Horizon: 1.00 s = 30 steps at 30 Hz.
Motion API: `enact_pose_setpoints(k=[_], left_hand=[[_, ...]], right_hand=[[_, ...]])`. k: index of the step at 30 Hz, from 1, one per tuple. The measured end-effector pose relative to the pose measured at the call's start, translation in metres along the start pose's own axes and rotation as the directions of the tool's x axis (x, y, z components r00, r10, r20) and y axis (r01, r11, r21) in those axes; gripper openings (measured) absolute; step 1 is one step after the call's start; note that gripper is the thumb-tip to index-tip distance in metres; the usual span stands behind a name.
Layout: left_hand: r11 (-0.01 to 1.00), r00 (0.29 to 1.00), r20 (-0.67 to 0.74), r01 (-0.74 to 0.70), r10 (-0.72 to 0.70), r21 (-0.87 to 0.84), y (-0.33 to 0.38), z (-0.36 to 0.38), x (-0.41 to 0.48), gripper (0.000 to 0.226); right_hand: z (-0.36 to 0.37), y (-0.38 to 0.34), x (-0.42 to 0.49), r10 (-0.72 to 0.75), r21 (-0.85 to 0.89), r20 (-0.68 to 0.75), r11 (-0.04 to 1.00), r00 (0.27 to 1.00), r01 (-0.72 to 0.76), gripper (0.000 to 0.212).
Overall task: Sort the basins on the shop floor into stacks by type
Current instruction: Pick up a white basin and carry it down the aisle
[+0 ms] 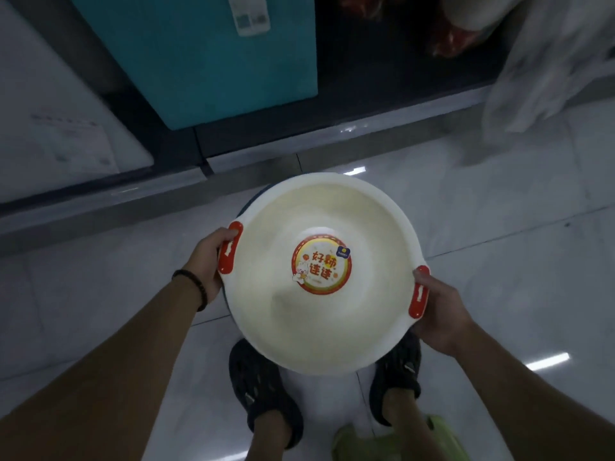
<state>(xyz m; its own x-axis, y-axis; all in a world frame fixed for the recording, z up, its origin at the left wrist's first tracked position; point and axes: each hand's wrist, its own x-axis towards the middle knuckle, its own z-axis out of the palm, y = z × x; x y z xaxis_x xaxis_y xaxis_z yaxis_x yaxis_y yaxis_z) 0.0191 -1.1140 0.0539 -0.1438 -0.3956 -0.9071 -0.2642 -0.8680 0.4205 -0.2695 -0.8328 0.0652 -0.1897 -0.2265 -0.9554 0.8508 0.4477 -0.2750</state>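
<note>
A: Anything hidden or hard to make out?

B: Plenty. Just past the far-left rim of the white basin, only a thin bluish-grey edge of something round underneath, the rest covered; touching or not, impossible to tell. Beyond the basin, a teal box, cut off at the top. Far right of that, a blurred white bag and smeared red shapes. Nearer than the basin, a green thing, cropped at the bottom, unclear what.

A: Inside the basin?

B: Only a round red-and-yellow sticker, stuck at the centre of the bottom. Basin itself over two dark shoes, partly covering both.

A: And the hands?

B: Left hand gripping the basin by the red left handle, dark bead bracelet at the wrist. Right hand gripping the red right handle, thumb over the rim, fingers out of sight beneath.
</note>
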Motion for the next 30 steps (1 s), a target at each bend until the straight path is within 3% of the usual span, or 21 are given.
enact_pose_setpoints(k=[8, 16, 18, 21, 25, 28, 30], left_hand=[[0.945, 0.999, 0.021, -0.038, 0.047, -0.325, 0.021, -0.072, -0.177, 0.046], [0.787, 0.977, -0.110, -0.214, 0.185, -0.579, 0.055, -0.136, -0.394, 0.044], [0.773, 0.970, -0.134, -0.242, 0.202, -0.586, 0.057, -0.161, -0.447, 0.045], [0.702, 0.956, -0.150, -0.286, 0.251, -0.652, 0.065, -0.206, -0.521, 0.043], [0.692, 0.938, -0.225, -0.347, 0.264, -0.633, 0.066, -0.272, -0.608, 0.040], [0.617, 0.907, -0.323, -0.421, 0.271, -0.665, 0.065, -0.331, -0.666, 0.049], [0.575, 0.878, -0.392, -0.476, 0.274, -0.666, 0.061, -0.368, -0.702, 0.054]], right_hand=[[0.080, -0.098, -0.155, -0.109, -0.375, 0.170, 0.912, 0.979, 0.167, 0.057], [0.225, -0.150, -0.355, -0.196, -0.600, 0.326, 0.713, 0.925, 0.362, 0.057], [0.258, -0.146, -0.396, -0.239, -0.619, 0.335, 0.673, 0.911, 0.404, 0.046], [0.319, -0.131, -0.465, -0.259, -0.576, 0.352, 0.697, 0.899, 0.426, 0.044], [0.387, -0.083, -0.549, -0.259, -0.581, 0.396, 0.672, 0.881, 0.459, 0.079], [0.447, -0.046, -0.605, -0.249, -0.609, 0.432, 0.629, 0.867, 0.484, 0.056], [0.482, -0.019, -0.632, -0.210, -0.637, 0.479, 0.584, 0.852, 0.502, 0.053]])
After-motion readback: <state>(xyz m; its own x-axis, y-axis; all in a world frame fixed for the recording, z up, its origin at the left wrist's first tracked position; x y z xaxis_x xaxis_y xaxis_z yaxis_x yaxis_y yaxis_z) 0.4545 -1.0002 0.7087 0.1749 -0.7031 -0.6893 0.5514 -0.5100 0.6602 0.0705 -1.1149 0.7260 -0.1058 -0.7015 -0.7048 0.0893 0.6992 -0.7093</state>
